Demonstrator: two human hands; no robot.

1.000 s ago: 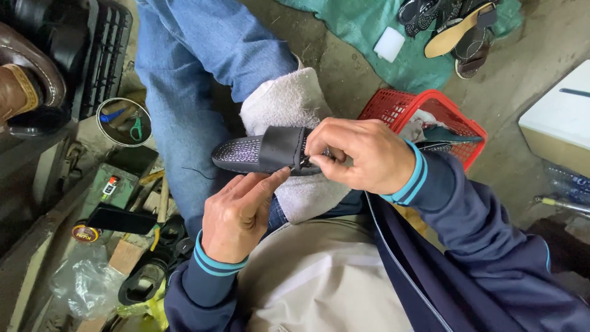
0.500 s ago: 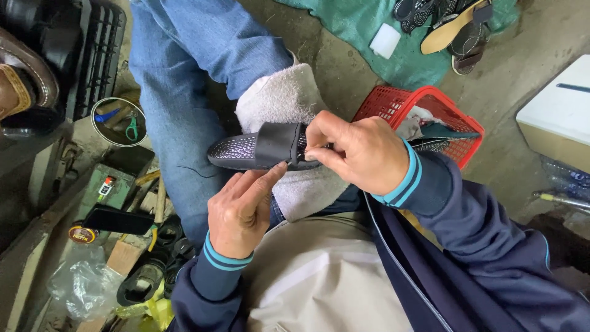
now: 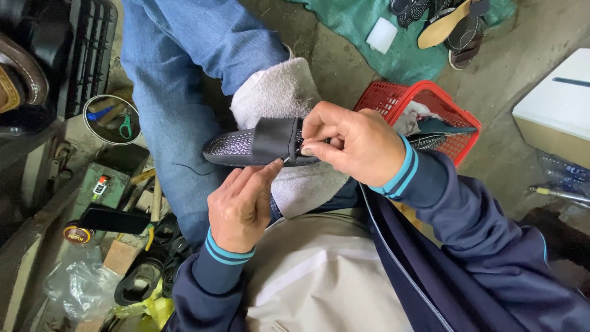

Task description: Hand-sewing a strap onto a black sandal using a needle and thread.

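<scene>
From the head view, a dark slipper with a woven insole and a broad black strap lies across a pale towel draped over the person's knee in blue jeans. The right hand is pinched shut at the strap's edge, thumb and forefinger closed on what looks like a thin needle or awl, too small to be sure of. The left hand props the slipper from below, fingertips pressed against the sole's near edge and not wrapped around it. Just beyond the right hand stands a red basket holding more footwear parts. The risk here seems to be the point slipping: with the left fingertips so near the stitch line, a hard push could drive the tool into them, or tear the strap.
</scene>
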